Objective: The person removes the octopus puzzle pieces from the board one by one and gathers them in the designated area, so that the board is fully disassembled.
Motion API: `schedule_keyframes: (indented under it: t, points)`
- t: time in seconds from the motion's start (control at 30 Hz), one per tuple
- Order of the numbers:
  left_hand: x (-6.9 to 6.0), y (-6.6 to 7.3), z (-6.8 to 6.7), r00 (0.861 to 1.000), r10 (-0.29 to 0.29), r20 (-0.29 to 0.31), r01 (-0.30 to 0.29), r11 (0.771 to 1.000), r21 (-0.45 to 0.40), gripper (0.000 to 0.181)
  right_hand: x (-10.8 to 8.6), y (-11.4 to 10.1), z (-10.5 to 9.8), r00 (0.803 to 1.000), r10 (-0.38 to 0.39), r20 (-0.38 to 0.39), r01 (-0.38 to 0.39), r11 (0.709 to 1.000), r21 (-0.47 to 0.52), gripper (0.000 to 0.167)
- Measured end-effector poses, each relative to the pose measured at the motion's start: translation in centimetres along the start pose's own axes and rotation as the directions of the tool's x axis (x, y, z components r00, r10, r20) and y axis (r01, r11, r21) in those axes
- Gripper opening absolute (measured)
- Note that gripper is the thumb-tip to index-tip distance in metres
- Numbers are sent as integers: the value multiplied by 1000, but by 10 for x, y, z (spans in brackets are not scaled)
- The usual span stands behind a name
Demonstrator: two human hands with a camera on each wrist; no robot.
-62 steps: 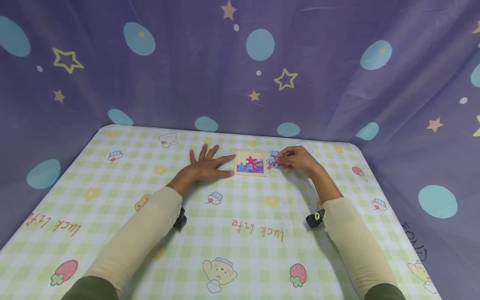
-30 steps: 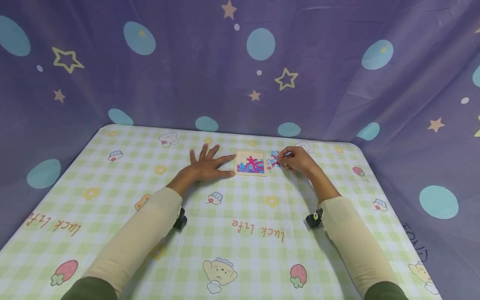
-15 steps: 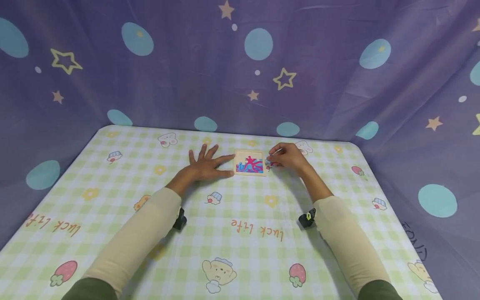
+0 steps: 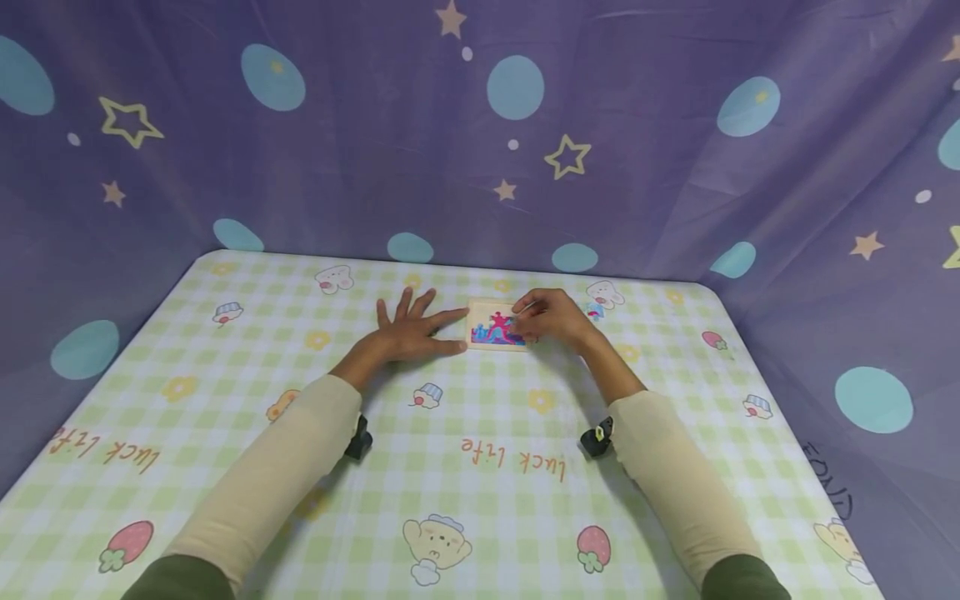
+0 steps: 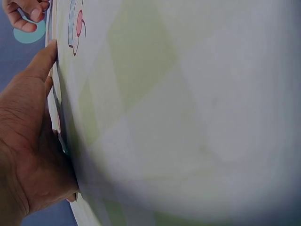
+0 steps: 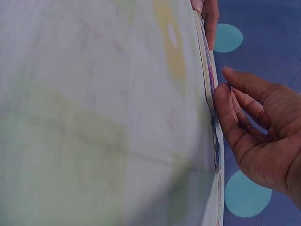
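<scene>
The left hand (image 4: 405,337) lies spread against the frame (image 4: 491,348); the right hand (image 4: 553,317) seems to pinch a piece (image 6: 229,86), I judge for fitting. Next I should align it.

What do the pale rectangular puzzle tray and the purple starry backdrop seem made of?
Pale rectangular puzzle tray: likely unpainted wood, matt, judging by its plain beige rim.
Purple starry backdrop: probably fabric, slight sheen; soft folds and creases show.
</scene>
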State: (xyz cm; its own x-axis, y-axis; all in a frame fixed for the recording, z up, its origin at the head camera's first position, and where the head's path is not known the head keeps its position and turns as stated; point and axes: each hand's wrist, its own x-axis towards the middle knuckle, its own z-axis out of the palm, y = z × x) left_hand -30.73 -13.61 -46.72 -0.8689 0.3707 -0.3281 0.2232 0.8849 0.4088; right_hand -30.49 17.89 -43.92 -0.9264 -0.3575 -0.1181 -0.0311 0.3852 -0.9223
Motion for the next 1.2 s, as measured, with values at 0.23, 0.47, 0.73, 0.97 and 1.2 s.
schedule_keyframes:
  t: [0.23, 0.47, 0.73, 0.97, 1.2]
  points:
    - [1, 0, 0, 1000, -8, 0, 8, 1000, 12, 86, 3, -5, 9, 1000, 12, -22, -13, 999, -49, 36]
    - [5, -3, 1, 1000, -8, -1, 8, 999, 35, 85, 6, -8, 10, 996, 83, -32, -87, 987, -137, 41]
    - [6, -5, 3, 1000, 3, -6, -3, 999, 34, 86, 8, -12, 10, 992, 125, -2, -124, 978, -170, 45]
    - [4, -2, 2, 1000, 4, -9, -4, 999, 34, 85, 7, -18, 10, 991, 129, 26, -123, 978, -169, 41]
    - [5, -4, 4, 1000, 7, -13, -7, 1000, 31, 86, 6, -20, 10, 990, 134, 53, -126, 982, -142, 41]
